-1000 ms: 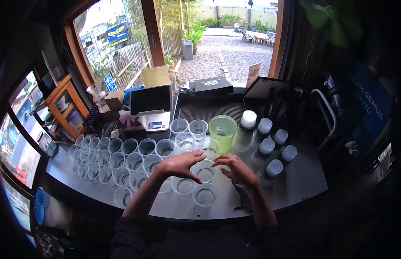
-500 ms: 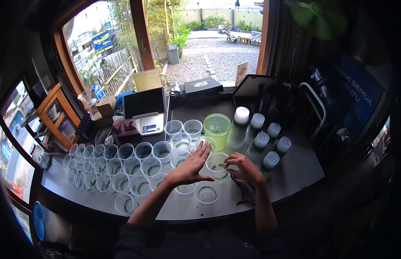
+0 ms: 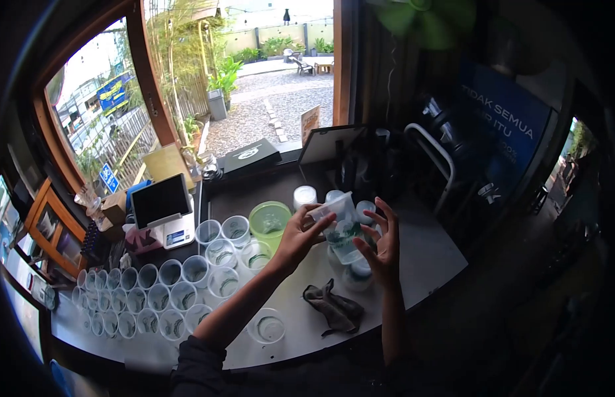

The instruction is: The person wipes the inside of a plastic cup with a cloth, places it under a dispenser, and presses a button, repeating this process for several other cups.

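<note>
My left hand (image 3: 301, 237) grips a clear plastic cup (image 3: 347, 241) with green print near its rim, thumb along the near side. The cup is lifted above the counter and tilted. My right hand (image 3: 385, 248) is beside the cup's lower part with fingers spread and curved around the air next to it. Below the hands a dark crumpled cloth (image 3: 334, 306) lies on the counter. One clear cup (image 3: 266, 326) stands alone left of the cloth. A translucent green tub (image 3: 269, 223) is behind my left hand.
Rows of clear cups (image 3: 160, 298) fill the counter's left side. Stacked cups (image 3: 305, 195) stand behind the held cup, partly hidden. Farther back are a tablet on a stand (image 3: 162, 204), a black box (image 3: 252, 155) and a dark screen (image 3: 330, 144). The counter (image 3: 426, 264) curves to the right.
The view has turned right. My left hand has taken hold of a cup and raised it to the right, over the stacked cups. My right hand has moved along and spread its fingers.
</note>
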